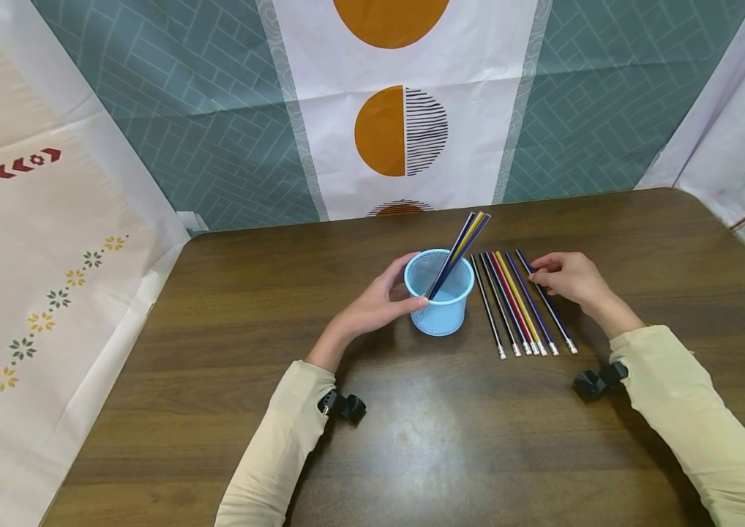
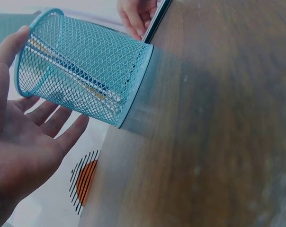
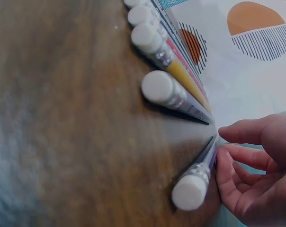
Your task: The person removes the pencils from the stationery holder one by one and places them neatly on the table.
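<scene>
My left hand (image 1: 379, 300) holds a light blue mesh pencil cup (image 1: 438, 318), thumb at the near rim and fingers around the far side. Several pencils (image 1: 461, 252), dark blue and yellow among them, lean to the right inside the cup, which stands upright on the table. At the right end of a row of pencils, my right hand (image 1: 570, 278) pinches the upper part of a dark blue pencil (image 1: 553, 315) between thumb and fingers. Its white eraser (image 3: 189, 192) points toward me, and the pencil lies along the tabletop.
Left of that pencil lie several more side by side, erasers toward me: a purple-blue one (image 1: 537, 311), a yellow one (image 1: 520, 300), a red one and dark ones. All are on a brown wooden table (image 1: 412, 439). A patterned cloth (image 1: 227, 117) hangs behind the table's far edge.
</scene>
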